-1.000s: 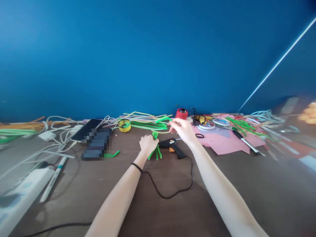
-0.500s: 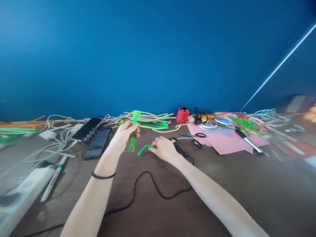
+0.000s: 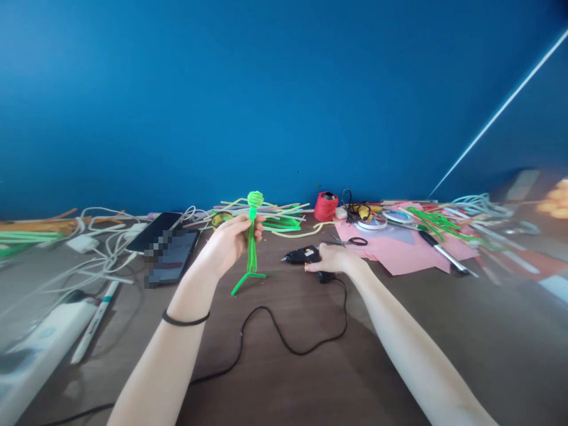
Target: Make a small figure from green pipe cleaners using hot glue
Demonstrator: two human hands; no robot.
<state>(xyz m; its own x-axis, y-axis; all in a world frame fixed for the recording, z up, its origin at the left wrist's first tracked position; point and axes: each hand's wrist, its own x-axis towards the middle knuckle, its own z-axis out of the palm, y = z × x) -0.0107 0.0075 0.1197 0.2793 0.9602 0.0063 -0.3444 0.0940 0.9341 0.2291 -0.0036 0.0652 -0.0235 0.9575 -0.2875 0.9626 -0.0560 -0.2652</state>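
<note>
My left hand (image 3: 228, 244) pinches a bright green pipe-cleaner figure (image 3: 255, 200), upright, with a coiled round top and long strands hanging below the fingers. Under the strands a bent green pipe cleaner (image 3: 241, 284) lies on the table; whether the strand ends touch it I cannot tell. To the right, my right hand (image 3: 336, 259) is closed round the handle of a black hot glue gun (image 3: 300, 255). Its nozzle points left toward the figure. A black cord (image 3: 266, 309) winds from the gun across the table.
Two phones (image 3: 177, 260), white cables (image 3: 109, 245), a marker (image 3: 95, 322) and a power strip (image 3: 48, 343) are on the left. Behind lie loose pipe cleaners (image 3: 284, 223) and a red thread spool (image 3: 326, 207). Scissors (image 3: 357, 241) and pink paper (image 3: 399, 260) are on the right.
My right hand has let go of the bent green pipe cleaner, now on the table, and moved right onto the glue gun. My left hand has shifted slightly right with the figure.
</note>
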